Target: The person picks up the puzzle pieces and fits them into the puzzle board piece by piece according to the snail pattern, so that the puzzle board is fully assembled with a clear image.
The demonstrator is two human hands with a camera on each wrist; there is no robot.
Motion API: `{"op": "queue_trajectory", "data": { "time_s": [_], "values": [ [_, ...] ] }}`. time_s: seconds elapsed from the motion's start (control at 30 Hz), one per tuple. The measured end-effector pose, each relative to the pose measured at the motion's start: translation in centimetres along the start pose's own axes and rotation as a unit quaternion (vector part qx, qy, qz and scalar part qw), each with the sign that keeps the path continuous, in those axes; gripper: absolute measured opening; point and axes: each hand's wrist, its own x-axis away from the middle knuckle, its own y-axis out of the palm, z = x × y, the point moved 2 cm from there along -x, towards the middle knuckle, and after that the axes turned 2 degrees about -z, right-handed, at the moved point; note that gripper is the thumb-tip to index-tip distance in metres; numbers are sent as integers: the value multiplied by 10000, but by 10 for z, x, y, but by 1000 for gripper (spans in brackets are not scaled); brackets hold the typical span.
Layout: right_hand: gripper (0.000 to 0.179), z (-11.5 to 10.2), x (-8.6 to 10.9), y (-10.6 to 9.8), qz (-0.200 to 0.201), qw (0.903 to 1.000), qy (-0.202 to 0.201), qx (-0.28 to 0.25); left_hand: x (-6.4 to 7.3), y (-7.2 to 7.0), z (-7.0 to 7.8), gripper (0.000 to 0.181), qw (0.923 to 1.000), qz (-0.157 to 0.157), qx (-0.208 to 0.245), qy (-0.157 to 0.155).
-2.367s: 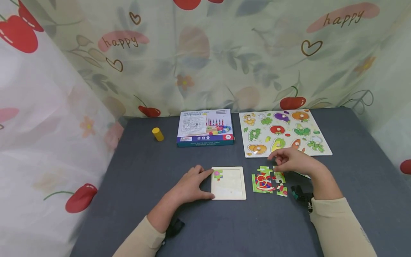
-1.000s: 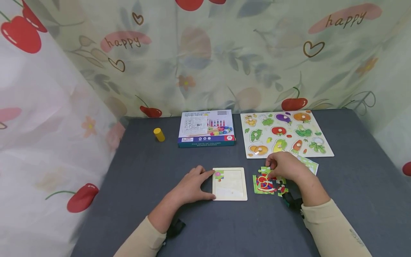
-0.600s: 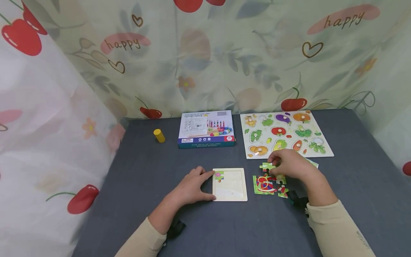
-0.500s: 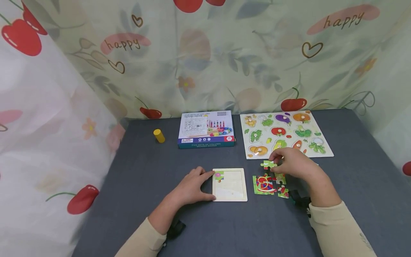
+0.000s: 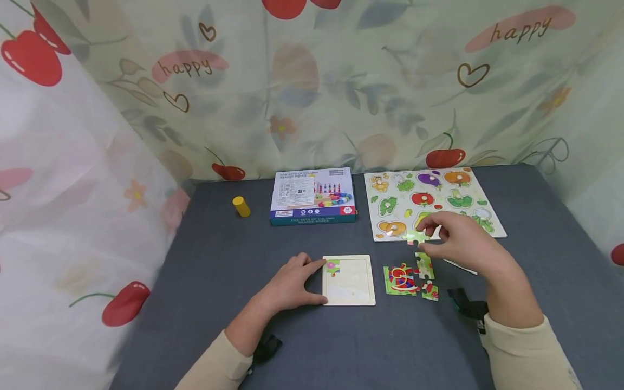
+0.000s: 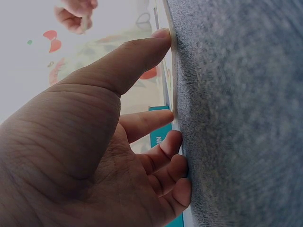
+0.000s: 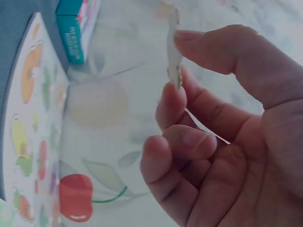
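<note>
A square wooden puzzle tray (image 5: 348,290) lies on the table, with one green and pink jigsaw piece (image 5: 333,265) in its upper left corner. My left hand (image 5: 292,281) touches the tray's left side, its index finger and thumb extended near two corners. My right hand (image 5: 460,244) pinches a light green jigsaw piece (image 5: 414,236) between thumb and fingers, raised off the table; the right wrist view shows this piece (image 7: 173,52) edge-on. Below that hand lie other jigsaw pieces (image 5: 400,283), some fitted together with a red and blue picture, others loose (image 5: 424,266).
A vegetable peg board (image 5: 422,187) lies at the back right. Left of it is a flat box (image 5: 312,197) of beads. A yellow cylinder (image 5: 241,206) stands at the back left. A white card (image 5: 460,266) is mostly hidden under my right hand.
My right hand has taken the green piece from the top of the jigsaw group and lifted it up and rightward toward the peg board. My left hand stays at the tray.
</note>
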Motion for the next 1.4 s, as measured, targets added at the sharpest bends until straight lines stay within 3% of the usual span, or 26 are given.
{"op": "queue_trajectory", "data": {
  "time_s": [0.23,0.63,0.93,1.4],
  "values": [
    [30,-18,11,-8,569,9972,-483,13,0,0,0,89,9998,82,-121,120],
    [35,-48,23,-6,1414,9791,-1455,-129,1,-1,1,89,9998,65,-106,133],
    [34,-62,14,14,1365,9727,-1770,-620,0,-2,1,89,9999,36,-86,111],
    [29,-62,-9,47,787,9858,-1173,-906,0,-3,2,89,10000,-9,-93,22]
  ]
}}
